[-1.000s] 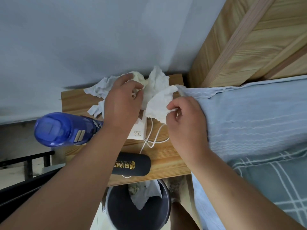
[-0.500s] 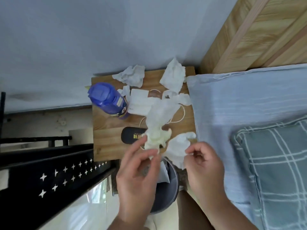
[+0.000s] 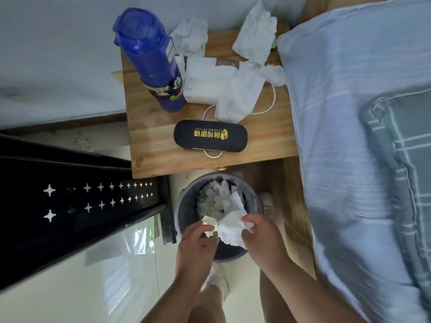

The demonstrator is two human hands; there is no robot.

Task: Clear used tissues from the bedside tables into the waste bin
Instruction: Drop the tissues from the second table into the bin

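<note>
White crumpled tissue (image 3: 231,231) was pinched in the right hand (image 3: 264,238), while the left hand (image 3: 198,243) pinched a yellowish wad (image 3: 208,226). I saw both held over the grey waste bin (image 3: 180,206). Beyond it, more tissues (image 3: 255,36) lay on the wooden bedside table (image 3: 154,148), near a blue bottle (image 3: 149,54) and a black glasses case (image 3: 211,135).

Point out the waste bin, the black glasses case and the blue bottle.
waste bin (image 3: 184,213), head view, on its left inner wall.
black glasses case (image 3: 210,135), head view, on the middle of its lid.
blue bottle (image 3: 149,57), head view, on the side of its body.
</note>
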